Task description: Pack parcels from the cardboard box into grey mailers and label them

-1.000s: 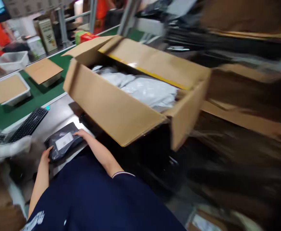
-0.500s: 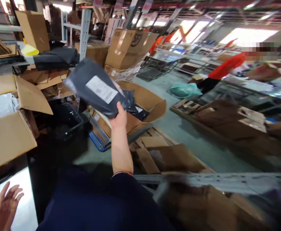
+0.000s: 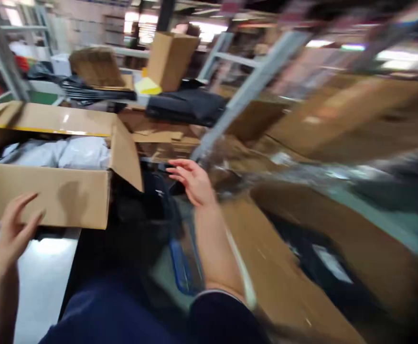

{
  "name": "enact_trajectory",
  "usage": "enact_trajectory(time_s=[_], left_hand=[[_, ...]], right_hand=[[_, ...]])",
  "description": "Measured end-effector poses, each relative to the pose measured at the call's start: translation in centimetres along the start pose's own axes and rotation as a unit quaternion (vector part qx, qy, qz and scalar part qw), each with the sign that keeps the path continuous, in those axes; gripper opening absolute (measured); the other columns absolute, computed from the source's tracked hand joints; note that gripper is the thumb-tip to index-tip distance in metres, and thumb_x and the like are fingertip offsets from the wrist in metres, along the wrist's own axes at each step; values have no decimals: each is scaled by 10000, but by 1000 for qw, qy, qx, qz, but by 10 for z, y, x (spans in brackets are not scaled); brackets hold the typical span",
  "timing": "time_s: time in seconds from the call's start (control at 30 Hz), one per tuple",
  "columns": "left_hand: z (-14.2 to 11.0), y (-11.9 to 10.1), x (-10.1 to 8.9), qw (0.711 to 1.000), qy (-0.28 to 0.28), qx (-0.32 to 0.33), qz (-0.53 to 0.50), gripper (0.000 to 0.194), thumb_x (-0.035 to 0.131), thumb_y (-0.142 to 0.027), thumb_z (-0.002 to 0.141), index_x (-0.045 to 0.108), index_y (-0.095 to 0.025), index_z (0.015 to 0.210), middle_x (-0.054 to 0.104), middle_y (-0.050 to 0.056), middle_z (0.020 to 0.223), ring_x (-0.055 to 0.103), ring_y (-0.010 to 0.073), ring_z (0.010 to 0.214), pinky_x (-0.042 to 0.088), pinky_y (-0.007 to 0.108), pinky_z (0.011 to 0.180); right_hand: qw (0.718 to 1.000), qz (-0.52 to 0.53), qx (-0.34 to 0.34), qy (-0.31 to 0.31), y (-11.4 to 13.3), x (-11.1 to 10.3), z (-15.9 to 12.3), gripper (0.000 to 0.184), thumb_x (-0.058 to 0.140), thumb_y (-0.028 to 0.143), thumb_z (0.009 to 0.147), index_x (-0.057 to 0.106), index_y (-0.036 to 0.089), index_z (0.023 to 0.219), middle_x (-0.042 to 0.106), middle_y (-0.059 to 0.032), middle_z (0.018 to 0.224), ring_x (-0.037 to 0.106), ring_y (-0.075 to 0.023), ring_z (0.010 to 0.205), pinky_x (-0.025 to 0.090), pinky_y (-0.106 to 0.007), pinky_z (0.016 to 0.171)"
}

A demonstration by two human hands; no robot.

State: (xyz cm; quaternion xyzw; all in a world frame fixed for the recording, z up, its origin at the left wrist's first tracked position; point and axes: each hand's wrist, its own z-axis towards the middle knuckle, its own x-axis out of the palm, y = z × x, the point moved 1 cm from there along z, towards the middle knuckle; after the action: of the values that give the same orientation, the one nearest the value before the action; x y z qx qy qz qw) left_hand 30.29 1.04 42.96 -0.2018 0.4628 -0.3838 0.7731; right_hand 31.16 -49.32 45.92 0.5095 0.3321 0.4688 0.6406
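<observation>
Leftmost, the left hand (image 3: pixel 13 229) hangs in front of the near flap of an open cardboard carton (image 3: pixel 87 198), its thumb and fingers spread wide; whether a fingertip touches the flap, I cannot tell. Pale plastic mailers (image 3: pixel 83 153) lie crumpled together inside the carton, below the level of its raised rear flap. Beneath the left forearm, a shiny metal tabletop (image 3: pixel 44 282) reaches forward to the carton, catching a bright glare near its far edge.

Behind the carton, a stack of black plastic bags (image 3: pixel 97 92) lies flat, and next to it stands an upright brown box (image 3: pixel 171 62) with a yellow sheet (image 3: pixel 147 86) at its foot. More black plastic sheeting (image 3: pixel 190 105) spreads just to the right of that box.

Further right, the right hand (image 3: pixel 194 184) is raised in the air, open, with its fingers loosely extended toward the left and slightly bent. A blue-edged object (image 3: pixel 180 272) shows low down beside the right forearm, too blurred to identify. Beyond the hand, a grey metal post (image 3: pixel 244 95) slants up to the right.

Right of the forearm sits a large open cardboard box (image 3: pixel 266 253), smeared by motion. A black plastic parcel (image 3: pixel 309 253) lies inside it, bearing a white label (image 3: pixel 332 263) whose print is unreadable.
</observation>
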Motion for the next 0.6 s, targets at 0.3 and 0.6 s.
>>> enact_trajectory(time_s=[0.3,0.6], left_hand=[[110,29,120,976,43,51,208,483,602,-481,1000,627,-273,1435,664,132,1476,519,340,1468,213,626,1330],[84,49,161,961,-64,114,243,451,548,-606,978,735,-294,1244,811,80,1157,687,283,1223,66,442,1370]], right_hand=[[911,-118,-100,383,-34,240,208,271,866,466,811,812,240,950,804,-32,894,779,-236,827,663,-445,856],[749,-273,-160,582,-172,463,193,655,907,307,676,698,147,1276,663,-177,1477,473,-389,1505,209,-604,1320]])
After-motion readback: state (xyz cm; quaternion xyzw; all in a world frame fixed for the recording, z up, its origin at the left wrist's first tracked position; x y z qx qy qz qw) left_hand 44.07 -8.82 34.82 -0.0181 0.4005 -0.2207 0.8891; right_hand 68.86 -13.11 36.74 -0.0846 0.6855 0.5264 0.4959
